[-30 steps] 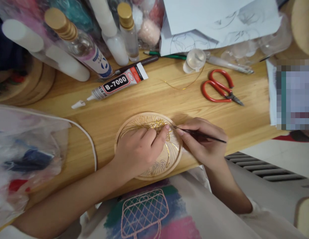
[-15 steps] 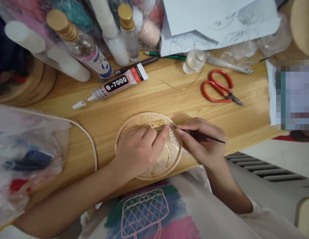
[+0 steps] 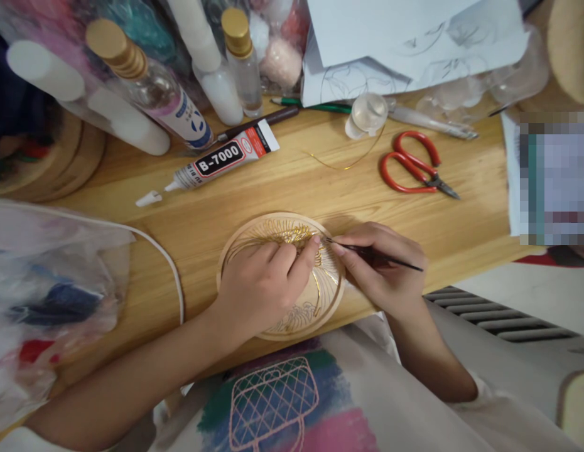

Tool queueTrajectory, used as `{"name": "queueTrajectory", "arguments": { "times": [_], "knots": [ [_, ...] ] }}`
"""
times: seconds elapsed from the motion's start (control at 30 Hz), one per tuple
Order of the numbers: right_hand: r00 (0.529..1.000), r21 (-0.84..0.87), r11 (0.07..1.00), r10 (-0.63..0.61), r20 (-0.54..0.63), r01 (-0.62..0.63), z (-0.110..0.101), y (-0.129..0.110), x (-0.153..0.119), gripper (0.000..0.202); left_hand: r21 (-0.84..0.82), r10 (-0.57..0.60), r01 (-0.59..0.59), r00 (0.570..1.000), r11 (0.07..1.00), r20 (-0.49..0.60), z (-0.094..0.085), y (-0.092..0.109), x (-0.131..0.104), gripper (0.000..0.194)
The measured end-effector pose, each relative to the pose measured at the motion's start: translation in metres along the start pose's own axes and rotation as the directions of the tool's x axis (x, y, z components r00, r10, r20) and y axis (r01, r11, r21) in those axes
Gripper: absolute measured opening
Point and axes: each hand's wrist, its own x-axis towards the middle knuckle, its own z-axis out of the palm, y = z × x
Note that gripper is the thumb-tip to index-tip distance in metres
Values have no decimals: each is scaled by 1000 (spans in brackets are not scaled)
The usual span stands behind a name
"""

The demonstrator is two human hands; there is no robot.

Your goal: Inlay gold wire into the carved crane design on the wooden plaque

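Observation:
A round wooden plate (image 3: 330, 300) with a drawn pattern and gold wire on its face lies at the table's front edge. My left hand (image 3: 264, 282) rests across it, index fingertip pressed on the gold wire near the upper right rim; the other fingers are curled and their tips are hidden. My right hand (image 3: 386, 267) pinches a thin dark tool (image 3: 395, 258) at the plate's right side, its tip beside my left index fingertip. Whether my left hand grips anything cannot be made out.
Red-handled pliers (image 3: 412, 169), a small clear pot (image 3: 367, 114) with gold wire and a B-7000 glue tube (image 3: 223, 157) lie beyond the plate. Bottles (image 3: 179, 113) and papers (image 3: 367, 37) stand behind. A white cable (image 3: 172, 257) and plastic bag (image 3: 61, 301) are at left.

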Motion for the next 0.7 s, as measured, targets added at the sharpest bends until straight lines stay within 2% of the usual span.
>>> {"name": "queueTrajectory", "arguments": {
  "times": [0.4, 0.7],
  "knots": [
    [1000, 18, 1000, 5, -9, -5, 0, 0, -1, 17, 18, -6, 6, 1000, 1000, -10, 1, 0, -1, 30],
    [1000, 8, 1000, 17, -13, -17, 0, 0, 1, 13, -87, -52, 48, 998, 995, -47, -1, -3, -3, 30]
  ]
}}
